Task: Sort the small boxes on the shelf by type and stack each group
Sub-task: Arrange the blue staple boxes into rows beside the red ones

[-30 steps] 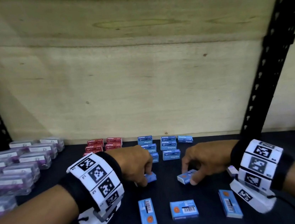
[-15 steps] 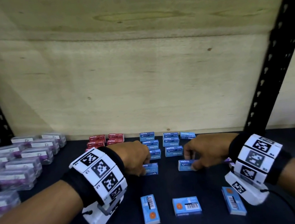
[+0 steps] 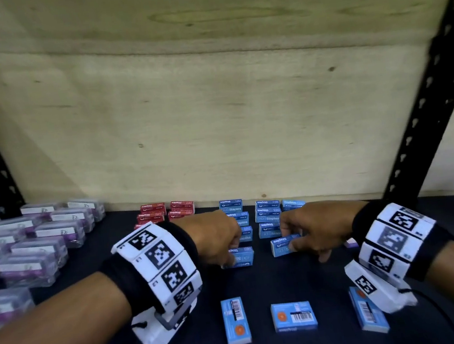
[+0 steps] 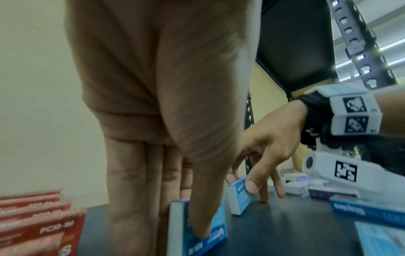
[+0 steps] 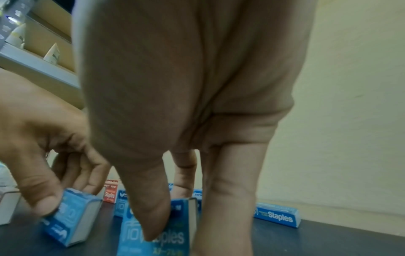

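Dark shelf (image 3: 262, 282): each hand pinches a blue staples box, left hand (image 3: 217, 238) on one (image 3: 242, 257), right hand (image 3: 316, 229) on another (image 3: 283, 245), long axes left-right, blue stacks (image 3: 267, 215) just beyond.

Blue staple boxes (image 3: 267, 218) stacked at back; red boxes (image 3: 153, 212) stacked left of them.

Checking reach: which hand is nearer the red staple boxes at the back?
Left. The left hand sits just in front and right of the red staple boxes; the right hand is farther right.
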The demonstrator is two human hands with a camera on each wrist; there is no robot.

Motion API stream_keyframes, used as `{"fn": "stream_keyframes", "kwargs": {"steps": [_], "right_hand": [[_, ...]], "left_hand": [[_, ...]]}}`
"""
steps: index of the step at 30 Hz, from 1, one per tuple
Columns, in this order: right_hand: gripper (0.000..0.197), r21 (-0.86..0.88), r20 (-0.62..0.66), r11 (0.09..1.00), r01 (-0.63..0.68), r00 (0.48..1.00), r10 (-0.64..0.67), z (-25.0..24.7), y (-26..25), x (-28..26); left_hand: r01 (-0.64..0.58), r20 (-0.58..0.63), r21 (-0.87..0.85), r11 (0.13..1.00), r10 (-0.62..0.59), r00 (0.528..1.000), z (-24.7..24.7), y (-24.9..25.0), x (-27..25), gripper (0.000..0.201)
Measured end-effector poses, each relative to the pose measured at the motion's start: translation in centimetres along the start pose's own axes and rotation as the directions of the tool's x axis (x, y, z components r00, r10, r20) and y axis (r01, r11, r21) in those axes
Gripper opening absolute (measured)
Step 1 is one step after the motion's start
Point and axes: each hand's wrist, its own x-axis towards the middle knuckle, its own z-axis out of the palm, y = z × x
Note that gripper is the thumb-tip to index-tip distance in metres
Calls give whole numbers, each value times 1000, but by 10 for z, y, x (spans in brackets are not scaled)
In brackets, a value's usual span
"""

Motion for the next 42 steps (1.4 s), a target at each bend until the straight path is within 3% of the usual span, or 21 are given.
{"fn": "stream_keyframes", "kwargs": {"steps": [11, 19, 26, 32, 38, 42], "right_hand": [[16, 24, 12, 1000, 1, 1000, -1, -2, -2, 1], [20, 51, 18, 999, -5, 1000, 4, -3, -1, -2], [22, 52, 18, 999, -3, 1000, 2, -3, -2, -5], [22, 38, 22, 999, -14, 1000, 13, -3, -3, -6], [18, 24, 18, 1000, -6, 1000, 5, -3, -3, -5], [17, 11, 7, 1000, -5, 1000, 4, -3, -3, -2]], "left_hand": [[-3, -101, -159, 987, -13, 995, -7, -11, 4, 28], [-96, -160, -265, 960, 54, 986, -5, -5, 11, 21], [-134, -76, -116, 984, 125, 989, -10, 2, 6, 31], [-69, 13, -95, 993, 70, 997, -2, 2, 6, 45], [4, -17, -84, 996, -5, 1000, -1, -4, 2, 25], [37, -14, 56, 998, -36, 999, -1, -2, 0, 19]]}}
